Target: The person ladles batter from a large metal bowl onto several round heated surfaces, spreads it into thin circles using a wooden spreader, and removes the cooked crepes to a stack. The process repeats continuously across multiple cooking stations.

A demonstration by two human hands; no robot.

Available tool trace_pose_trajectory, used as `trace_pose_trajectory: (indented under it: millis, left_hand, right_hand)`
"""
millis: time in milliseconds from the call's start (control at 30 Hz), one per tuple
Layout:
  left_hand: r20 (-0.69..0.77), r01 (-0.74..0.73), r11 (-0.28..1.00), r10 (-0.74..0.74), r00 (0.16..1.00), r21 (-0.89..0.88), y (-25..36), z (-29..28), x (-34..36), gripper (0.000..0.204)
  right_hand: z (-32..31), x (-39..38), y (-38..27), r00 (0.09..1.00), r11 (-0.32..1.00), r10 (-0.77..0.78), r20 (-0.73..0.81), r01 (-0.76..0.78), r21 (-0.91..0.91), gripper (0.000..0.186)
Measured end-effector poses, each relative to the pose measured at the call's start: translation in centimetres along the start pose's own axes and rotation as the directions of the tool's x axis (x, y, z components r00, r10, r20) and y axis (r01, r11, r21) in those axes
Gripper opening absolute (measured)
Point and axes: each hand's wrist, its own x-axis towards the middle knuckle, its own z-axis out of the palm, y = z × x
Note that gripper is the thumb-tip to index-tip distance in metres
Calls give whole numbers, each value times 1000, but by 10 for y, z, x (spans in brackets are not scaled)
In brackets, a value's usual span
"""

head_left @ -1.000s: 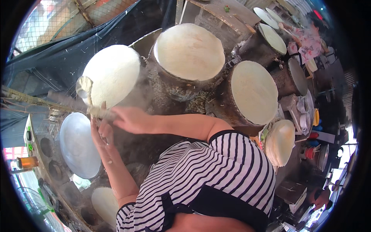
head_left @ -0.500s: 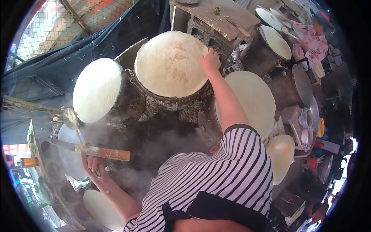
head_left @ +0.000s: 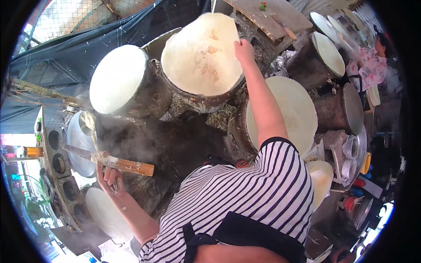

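Note:
My right hand (head_left: 244,50) is closed on the right edge of a large pale flatbread (head_left: 199,59) with brown spots. That edge is pulled up, while the rest of the bread lies over a round drum-like griddle (head_left: 202,101). At the left, my left hand (head_left: 109,177) is closed around a wooden-handled tool with a long flat blade (head_left: 131,166). A batter-coated spoon (head_left: 90,122) is held together with it and sticks up above the hand. Left of the flatbread, a white batter round (head_left: 118,79) covers another griddle. Another pale flatbread (head_left: 285,111) lies on a griddle under my right forearm.
Several more griddles stand around, including a bare one (head_left: 352,108) at the right. A finished-looking flatbread (head_left: 319,179) is beside my right side. A wooden board (head_left: 274,17) lies at the back. Another person in a pink patterned top (head_left: 370,65) works at far right. Steam drifts over the middle.
My right hand has raised the flatbread's right edge, which now stands up straighter. My left hand still holds the wooden-handled tool and spoon. The whole view has shifted slightly.

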Motion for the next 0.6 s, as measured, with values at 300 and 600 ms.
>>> trace_pose_trajectory:
  millis: [300, 600]
  left_hand:
    - [23, 111, 992, -113, 993, 65, -1, -27, -72, 35]
    - [79, 342, 926, -357, 931, 159, -39, -63, -155, 33]
  right_hand:
    - [-101, -123, -70, 945, 871, -149, -292, 265, 414, 30]
    - [-454, -342, 94, 883, 941, 178, -434, -25, 336, 28]
